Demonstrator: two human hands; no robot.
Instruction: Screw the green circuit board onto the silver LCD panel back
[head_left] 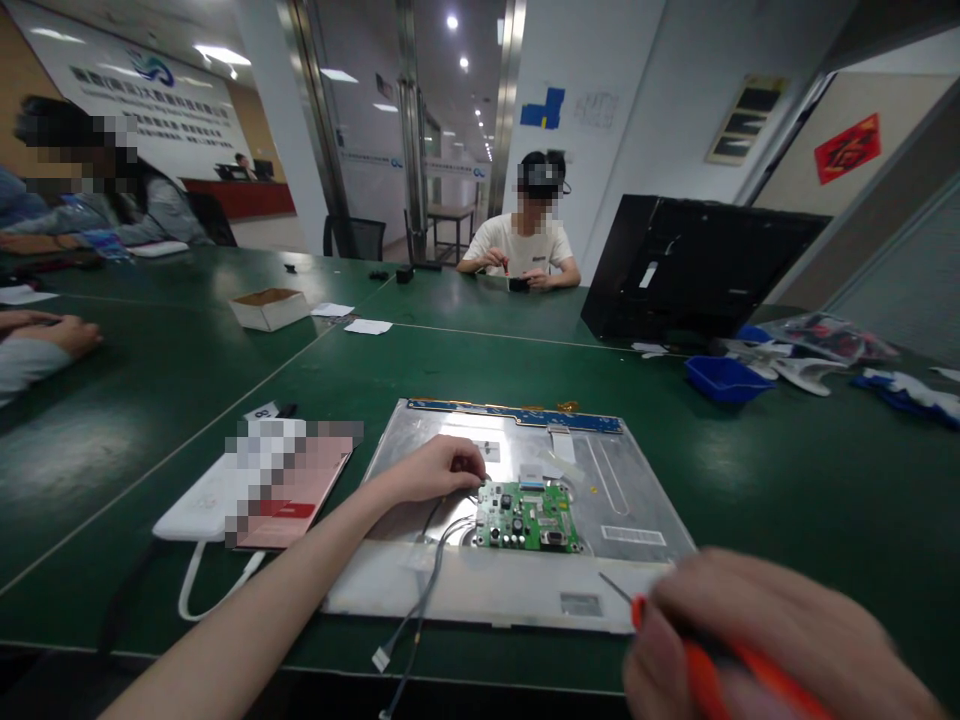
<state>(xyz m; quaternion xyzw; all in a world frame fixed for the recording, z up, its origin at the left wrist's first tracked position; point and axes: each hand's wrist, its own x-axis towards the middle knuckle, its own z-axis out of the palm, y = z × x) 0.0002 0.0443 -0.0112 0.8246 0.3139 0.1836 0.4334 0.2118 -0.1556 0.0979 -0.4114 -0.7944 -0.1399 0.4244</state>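
The person in front of me has both hands over a flat metal-backed panel, which lies on the green counter in the lower middle of the frame. A green circuit board sits on the panel, near its centre, with a pale ribbon cable above it and a blue strip along the panel's far edge. The left hand is at the board's upper left corner, fingers curled in close together; I cannot tell whether they grip anything. The right hand, blurred in the lower right, is wrapped around a screwdriver with a red-orange handle, its thin shaft pointing up and left towards the board, well apart from it. Dark wires run from the board's left side over the panel's near edge, ending in a white plug.

Left of the panel, a white slab lies beside a pink device, with a white cord looping below them. At upper right stands a black screen casing, a blue tray just in front. Someone in a white shirt sits across the counter, handling a small dark object.
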